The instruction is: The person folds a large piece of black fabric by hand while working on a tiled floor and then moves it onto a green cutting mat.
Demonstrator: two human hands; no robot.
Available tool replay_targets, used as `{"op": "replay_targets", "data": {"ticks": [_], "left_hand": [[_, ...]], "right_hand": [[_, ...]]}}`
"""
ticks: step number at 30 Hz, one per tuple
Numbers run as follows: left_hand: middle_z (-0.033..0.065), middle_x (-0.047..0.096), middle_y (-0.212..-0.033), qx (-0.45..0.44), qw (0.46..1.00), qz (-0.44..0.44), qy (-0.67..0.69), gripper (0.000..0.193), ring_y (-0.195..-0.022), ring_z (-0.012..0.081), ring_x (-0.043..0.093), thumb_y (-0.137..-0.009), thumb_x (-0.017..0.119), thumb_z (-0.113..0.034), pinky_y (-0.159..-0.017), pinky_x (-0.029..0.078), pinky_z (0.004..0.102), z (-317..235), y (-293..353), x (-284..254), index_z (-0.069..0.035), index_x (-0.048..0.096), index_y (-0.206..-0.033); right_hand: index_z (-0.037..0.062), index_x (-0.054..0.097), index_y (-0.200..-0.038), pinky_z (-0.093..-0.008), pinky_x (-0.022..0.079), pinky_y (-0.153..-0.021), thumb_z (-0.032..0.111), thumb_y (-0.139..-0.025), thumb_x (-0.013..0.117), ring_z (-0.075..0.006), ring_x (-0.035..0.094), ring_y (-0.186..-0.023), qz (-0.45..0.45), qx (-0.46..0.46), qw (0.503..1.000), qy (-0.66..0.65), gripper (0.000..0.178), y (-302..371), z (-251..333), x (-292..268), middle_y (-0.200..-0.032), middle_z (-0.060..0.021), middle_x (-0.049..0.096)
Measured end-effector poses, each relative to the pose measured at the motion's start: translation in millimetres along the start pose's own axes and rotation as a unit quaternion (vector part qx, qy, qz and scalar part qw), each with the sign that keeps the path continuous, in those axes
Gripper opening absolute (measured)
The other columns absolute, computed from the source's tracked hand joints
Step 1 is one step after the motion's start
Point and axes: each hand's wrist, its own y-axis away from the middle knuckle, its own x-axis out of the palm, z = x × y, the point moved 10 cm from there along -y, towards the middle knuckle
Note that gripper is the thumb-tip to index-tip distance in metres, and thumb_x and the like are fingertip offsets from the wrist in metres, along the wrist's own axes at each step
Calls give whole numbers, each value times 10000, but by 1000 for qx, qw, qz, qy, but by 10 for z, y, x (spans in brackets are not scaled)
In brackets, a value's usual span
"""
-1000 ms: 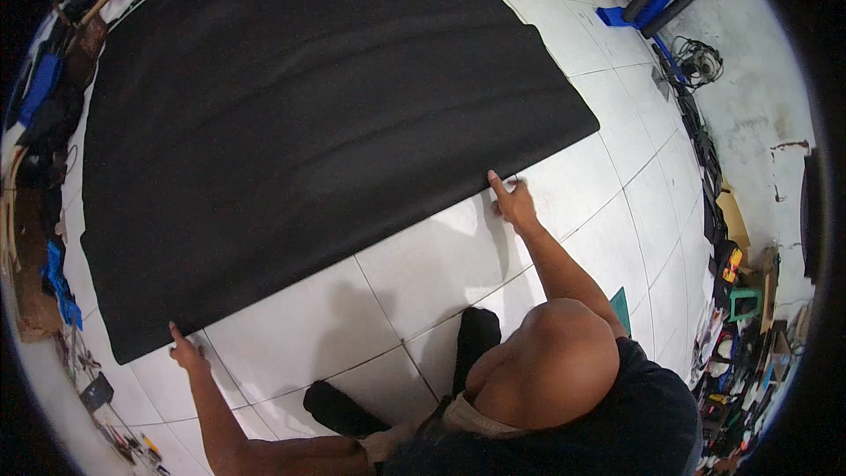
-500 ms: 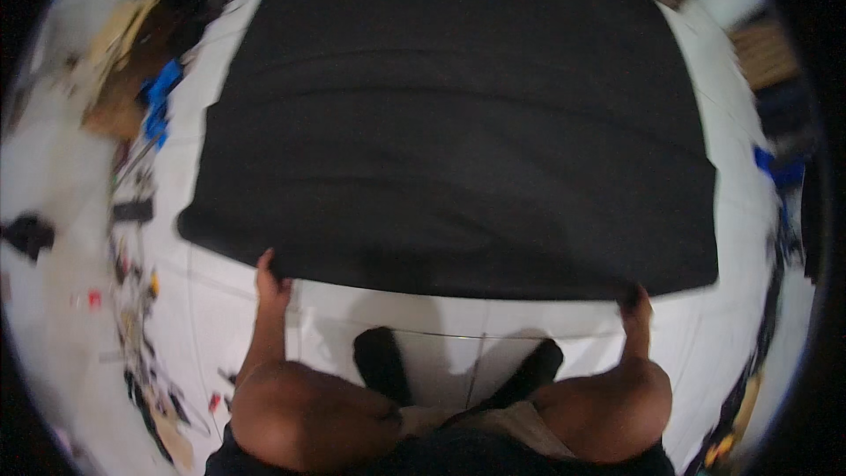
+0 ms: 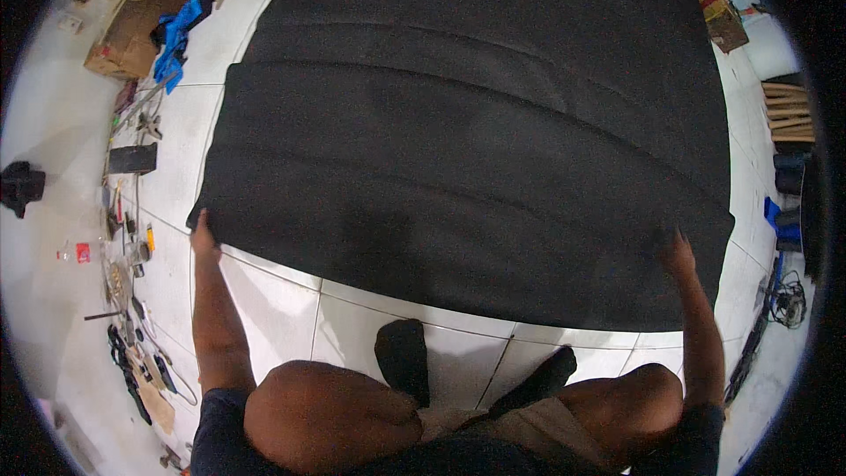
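A large sheet of black fabric [image 3: 458,159] is spread over the white tiled floor in front of me, with several soft creases running across it. My left hand [image 3: 204,234] is closed on its near left corner, one finger lying over the top and the rest hidden at the edge. On the right, my right hand [image 3: 679,254] rests on top of the fabric, a little in from its right edge and above the near edge. Its fingers look stretched out, though they are dim against the black. Both arms reach forward, outside my knees.
My dark-socked feet [image 3: 403,357] are on the tiles [image 3: 273,295] just short of the fabric. Tools and cables lie along the left wall, near a cardboard box [image 3: 123,57] and a blue cloth [image 3: 179,40]. At the right stand another box [image 3: 721,13] and a cable bundle [image 3: 787,300].
My left hand has moved outward to the fabric's left corner. My right hand has left the near edge and now lies farther in on the fabric. The near right edge sits lower in view.
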Motion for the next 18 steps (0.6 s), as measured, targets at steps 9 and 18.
{"op": "replay_targets", "data": {"ticks": [9, 18], "left_hand": [[127, 596, -952, 19, 980, 88, -175, 512, -800, 208, 597, -837, 642, -326, -678, 507, 319, -302, -245, 132, 68, 486, -1124], [58, 549, -816, -57, 977, 38, -203, 388, -667, 139, 537, -829, 644, -350, -579, 467, 262, -234, -88, -161, -9, 528, -973]], "right_hand": [[52, 401, -1322, -460, 309, -1052, 250, -884, 538, -345, 368, -1276, -23, -152, 986, 65, 500, -1003, 2598, -1277, -1378, -186, 379], [13, 528, -1195, -421, 316, -1049, 193, -864, 535, -354, 423, -1214, 49, -240, 969, -36, 377, -1387, 2514, -883, -1249, -195, 471]]}}
